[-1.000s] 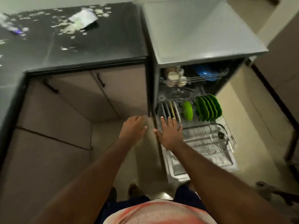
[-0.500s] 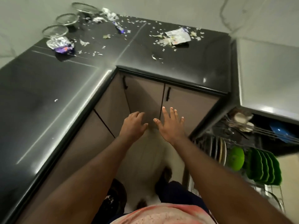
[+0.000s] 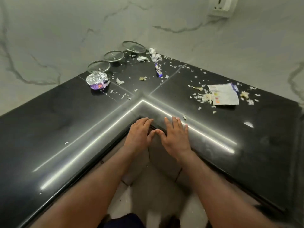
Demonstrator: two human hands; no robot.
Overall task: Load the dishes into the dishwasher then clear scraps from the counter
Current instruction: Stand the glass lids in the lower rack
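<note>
The left run of the glossy black L-shaped table [image 3: 49, 129] carries almost nothing, only a stray white fleck or two. At the back corner, against the marbled wall, three round clear glass dishes [image 3: 114, 55] stand in a slanting row. They are not loaded, so the dishwasher half of the job looks unfinished; the dishwasher itself is out of view. Just in front of the nearest dish lies a crumpled silver-and-purple foil wrapper [image 3: 97, 81], with small white scraps [image 3: 120, 81] scattered to its right.

At the inner corner of the table, the left hand [image 3: 139, 134] hangs with loosely curled fingers over the edge and holds nothing. Beyond it, near the wall, lies a twisted white-and-purple wrapper [image 3: 158, 69] among more flecks. The right hand [image 3: 176, 137] is just beside the left, thumbs nearly meeting, with its fingers straight, spread and empty. Whether either hand rests on the edge I cannot tell.

Further right a flat white printed paper wrapper [image 3: 223, 94] lies among pale shreds and crumbs.

In my judgement no clearing has begun: every scrap sits well apart from both hands. The three dishes, then both wrappers, the foil and all the crumbs remain.
</note>
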